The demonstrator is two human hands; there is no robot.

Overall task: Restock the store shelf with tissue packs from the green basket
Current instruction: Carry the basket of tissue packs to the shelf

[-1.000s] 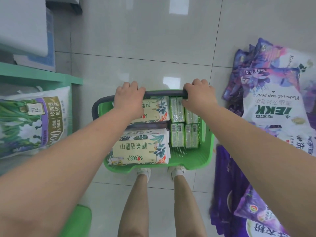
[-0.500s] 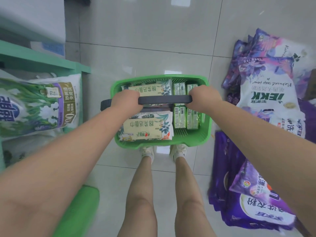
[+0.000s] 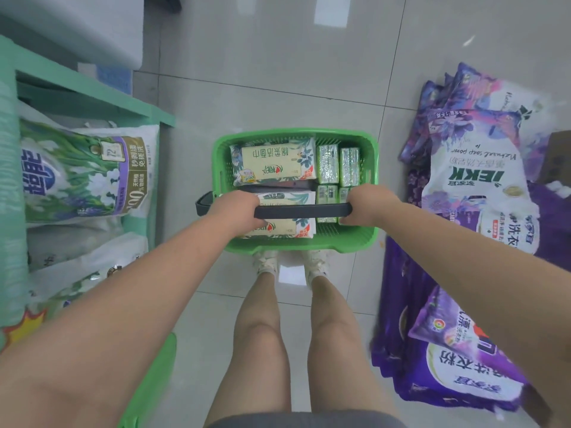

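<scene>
Left hand (image 3: 238,211): we are curling it round the dark handle (image 3: 301,210) at its left end. Right hand (image 3: 367,205): we are gripping the right end likewise.

Green basket (image 3: 296,244): we are carrying it above the tiled floor (image 3: 278,72), just in front of our shoes.

Tissue packs (image 3: 272,162): lying flat inside; large ones left, small green ones right.

Handling: we are judging an even two-handed grip best, keeping the load level and lowering gently near the green shelf (image 3: 92,97) at left.
</scene>
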